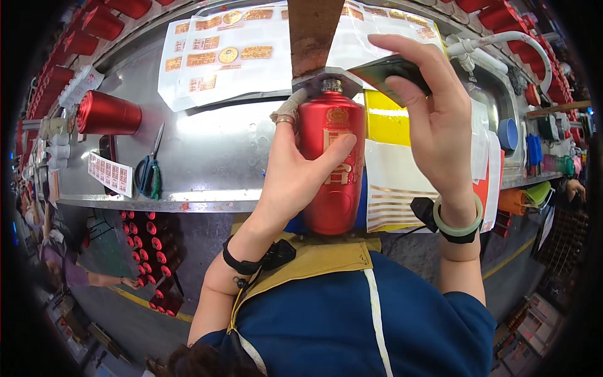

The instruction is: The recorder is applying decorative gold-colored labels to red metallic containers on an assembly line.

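A glossy red bottle (333, 210) with gold decoration points its bare threaded neck away from me, in front of my body. My left hand (292, 169) is wrapped round its left side, thumb across the front label; a whitish finger cover (287, 108) sits on one finger near the bottle's shoulder. Between the thumb and fingers of my right hand (443, 116) is a dark, flat, thin-edged piece (392, 75). Its near corner reaches close to the bottle's neck. Behind the neck stands a grey angular metal block (304, 80) under a brown upright post (314, 31).
Sheets of gold stickers (217, 60) cover the metal bench's far side. At left are a red canister (110, 113), scissors (149, 169) and a label strip (111, 174). A yellow sheet (384, 119) and striped paper (396, 188) lie right. Another person's arm (113, 279) reaches toward red bottles (151, 251) below left.
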Available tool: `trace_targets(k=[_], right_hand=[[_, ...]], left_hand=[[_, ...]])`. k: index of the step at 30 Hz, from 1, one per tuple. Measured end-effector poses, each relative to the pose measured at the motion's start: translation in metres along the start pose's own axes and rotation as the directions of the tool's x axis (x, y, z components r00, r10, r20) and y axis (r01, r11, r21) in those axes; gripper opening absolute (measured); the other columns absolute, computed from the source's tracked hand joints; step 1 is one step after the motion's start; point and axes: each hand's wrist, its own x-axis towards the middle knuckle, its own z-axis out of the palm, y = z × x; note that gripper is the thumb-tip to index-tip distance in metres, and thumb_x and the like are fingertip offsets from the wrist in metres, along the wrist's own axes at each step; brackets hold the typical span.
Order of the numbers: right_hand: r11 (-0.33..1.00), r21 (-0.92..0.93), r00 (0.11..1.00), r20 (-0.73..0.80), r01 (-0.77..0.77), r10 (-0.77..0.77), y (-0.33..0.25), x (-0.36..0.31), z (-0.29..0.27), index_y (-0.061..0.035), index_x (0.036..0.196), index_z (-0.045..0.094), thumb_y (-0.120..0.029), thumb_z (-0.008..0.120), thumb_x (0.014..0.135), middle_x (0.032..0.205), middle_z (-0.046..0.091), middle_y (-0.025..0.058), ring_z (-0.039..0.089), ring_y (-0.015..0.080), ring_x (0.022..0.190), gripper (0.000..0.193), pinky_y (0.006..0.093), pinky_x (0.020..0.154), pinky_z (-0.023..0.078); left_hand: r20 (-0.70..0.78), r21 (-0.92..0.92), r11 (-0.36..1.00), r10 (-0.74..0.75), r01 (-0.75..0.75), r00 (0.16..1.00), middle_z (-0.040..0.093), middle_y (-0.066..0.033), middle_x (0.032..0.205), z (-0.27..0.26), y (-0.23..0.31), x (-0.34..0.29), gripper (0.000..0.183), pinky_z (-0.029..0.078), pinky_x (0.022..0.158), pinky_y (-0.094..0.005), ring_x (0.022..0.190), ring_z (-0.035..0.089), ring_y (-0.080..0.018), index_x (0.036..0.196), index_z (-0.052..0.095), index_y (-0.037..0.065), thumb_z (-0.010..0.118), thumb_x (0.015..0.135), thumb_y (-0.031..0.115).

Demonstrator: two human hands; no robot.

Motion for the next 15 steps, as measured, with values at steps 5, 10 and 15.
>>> trace_targets(k=[5,10,15], right_hand=[[0.983,-0.086,0.948,0.289,0.161,-0.13,-0.017,0.002,0.012,-0.0027,0.111,0.072,0.008,0.069,0.084,0.094,0.071,0.0109,0.068,0.0283,0.091,0.029,0.0376,0.079,0.054],[0.807,-0.475,0.935,0.137,0.352,-0.327,0.01,0.017,0.012,-0.0058,0.101,0.071,0.004,0.067,0.082,0.088,0.07,0.0065,0.066,0.0278,0.09,0.022,0.0398,0.082,0.053],[0.98,-0.048,0.97,-0.138,0.194,-0.199,0.011,-0.025,0.009,-0.0065,0.097,0.074,0.005,0.072,0.081,0.098,0.076,0.0061,0.068,0.0255,0.09,0.019,0.0371,0.081,0.054]], left_hand=[[0.018,-0.015,1.0,-0.023,0.023,1.0,0.058,-0.0184,0.134,0.0,0.001,0.0,0.083,0.056,0.098,-0.0347,0.117,0.065,-0.0208,0.153,0.029,-0.005,0.08,0.091,0.014],[0.037,0.03,0.999,-0.045,0.044,0.998,0.06,-0.0161,0.133,0.002,0.01,-0.003,0.072,0.056,0.099,-0.0341,0.117,0.064,-0.0186,0.151,0.035,-0.004,0.076,0.096,0.017],[-0.008,-0.165,0.985,-0.052,0.05,0.999,0.061,-0.0118,0.137,-0.007,0.003,-0.009,0.05,0.049,0.107,-0.0338,0.124,0.06,-0.016,0.147,0.044,-0.002,0.051,0.112,0.032]])
